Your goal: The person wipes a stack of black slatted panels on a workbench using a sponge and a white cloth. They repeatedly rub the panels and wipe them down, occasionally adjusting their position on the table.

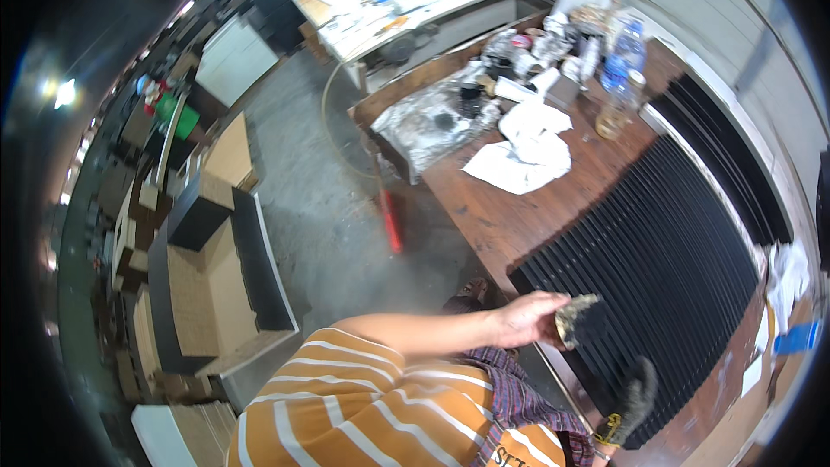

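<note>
My bare left hand (523, 320) is closed around a small paint-stained container (568, 322), pale and crusted at the rim with black on its side. It is held tilted above the near left part of a row of black slats (648, 251). My right hand (635, 398) wears a dark glove with a yellow cuff and rests on the near end of the slats. Its fingers look stretched out along them, and nothing shows in them. The slats lie side by side in a long row on a brown wooden table (467, 207).
White crumpled cloth (527, 151), plastic bottles (624, 60) and a stained tray (415, 134) with dark pots sit at the table's far end. More black strips (726, 156) lie along the wall. A red-handled object (391, 220) and open cabinet-like box (220, 285) are at left.
</note>
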{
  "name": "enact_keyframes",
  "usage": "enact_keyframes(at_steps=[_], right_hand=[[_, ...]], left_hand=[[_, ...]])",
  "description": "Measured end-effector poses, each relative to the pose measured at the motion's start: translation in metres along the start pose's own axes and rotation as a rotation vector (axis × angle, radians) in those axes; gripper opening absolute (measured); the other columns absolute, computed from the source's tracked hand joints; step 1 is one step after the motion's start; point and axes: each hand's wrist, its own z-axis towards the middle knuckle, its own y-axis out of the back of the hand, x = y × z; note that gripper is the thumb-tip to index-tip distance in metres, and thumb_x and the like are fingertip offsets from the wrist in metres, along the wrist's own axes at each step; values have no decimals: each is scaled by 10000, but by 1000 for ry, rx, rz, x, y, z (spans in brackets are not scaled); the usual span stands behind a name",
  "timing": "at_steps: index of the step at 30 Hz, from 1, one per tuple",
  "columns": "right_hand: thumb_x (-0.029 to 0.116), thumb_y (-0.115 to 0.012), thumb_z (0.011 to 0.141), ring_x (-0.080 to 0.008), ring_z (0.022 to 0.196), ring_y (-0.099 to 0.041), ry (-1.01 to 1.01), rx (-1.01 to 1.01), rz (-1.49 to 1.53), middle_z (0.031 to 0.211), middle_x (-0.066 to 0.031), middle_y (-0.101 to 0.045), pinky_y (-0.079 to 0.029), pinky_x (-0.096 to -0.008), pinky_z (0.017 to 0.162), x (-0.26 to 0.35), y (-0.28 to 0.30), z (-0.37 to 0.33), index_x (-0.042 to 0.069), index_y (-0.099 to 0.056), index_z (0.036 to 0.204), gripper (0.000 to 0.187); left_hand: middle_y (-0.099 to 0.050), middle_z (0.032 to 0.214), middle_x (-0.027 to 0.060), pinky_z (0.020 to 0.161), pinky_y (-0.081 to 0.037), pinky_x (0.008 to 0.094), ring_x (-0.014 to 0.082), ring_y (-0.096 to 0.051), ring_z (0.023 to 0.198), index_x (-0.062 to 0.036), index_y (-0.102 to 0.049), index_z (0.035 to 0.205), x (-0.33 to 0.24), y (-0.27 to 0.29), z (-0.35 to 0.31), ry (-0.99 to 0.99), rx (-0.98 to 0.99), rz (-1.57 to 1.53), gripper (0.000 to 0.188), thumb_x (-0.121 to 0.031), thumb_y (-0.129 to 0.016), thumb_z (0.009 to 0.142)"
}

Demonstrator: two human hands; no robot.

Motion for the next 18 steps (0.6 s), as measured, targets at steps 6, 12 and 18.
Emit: enact_keyframes(at_steps=[6, 12, 18], right_hand=[[243, -788, 880, -181, 1071, -662, -253, 512, 454, 1239, -73, -675, -569, -317, 918, 53, -176, 16, -1, -587, 1370, 583], [302, -846, 853, -165, 1053, -666, 91, 640, -10, 1220, -86, -669, -584, -321, 897, 84, -284, 62, 17, -593, 1308, 593], [163, -784, 899, -169, 966, -665, -404, 622, 487, 1140, -61, -677, -573, -298, 840, 90, -399, 120, 17, -556, 1427, 594]], left_hand=[[-742, 1044, 150, 808, -636, 451, 299, -746, 893, -38, -644, 1216, -14, 16, -1, 77, 15, -218, 445, -403, -406, 1125], [-760, 951, 130, 686, -592, 336, 203, -744, 806, 25, -703, 1053, -151, 66, -38, -6, -173, 804, 216, -154, -589, 1020], [-701, 932, 44, 682, -500, 266, 108, -605, 759, -13, -667, 1036, -359, 196, -29, -762, -812, 827, 105, -19, -611, 947]])
